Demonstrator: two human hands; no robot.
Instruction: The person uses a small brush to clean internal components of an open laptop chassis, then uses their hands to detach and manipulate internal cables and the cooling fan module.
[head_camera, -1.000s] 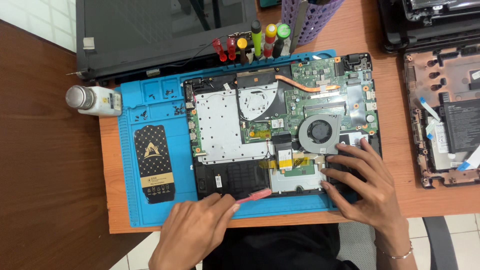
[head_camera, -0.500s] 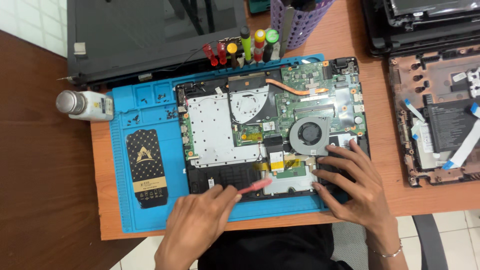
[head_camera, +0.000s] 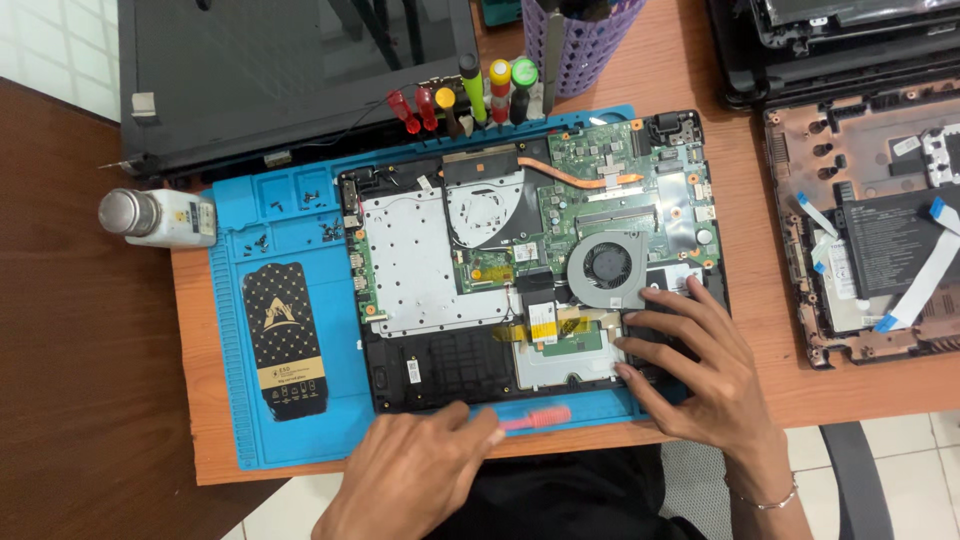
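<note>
Here, at lower centre, the left hand (head_camera: 425, 470) gripped a red pry tool (head_camera: 535, 417) against the front edge of the opened laptop (head_camera: 530, 260); the right hand (head_camera: 700, 370) lay open, steadying its lower-right corner. Prying seemed underway, needing gentle leverage.

Left hand (head_camera: 415, 470): palm down, fingers curled, low in frame. Right hand (head_camera: 705, 370): palm down, fingers spread, pressing flat.
</note>
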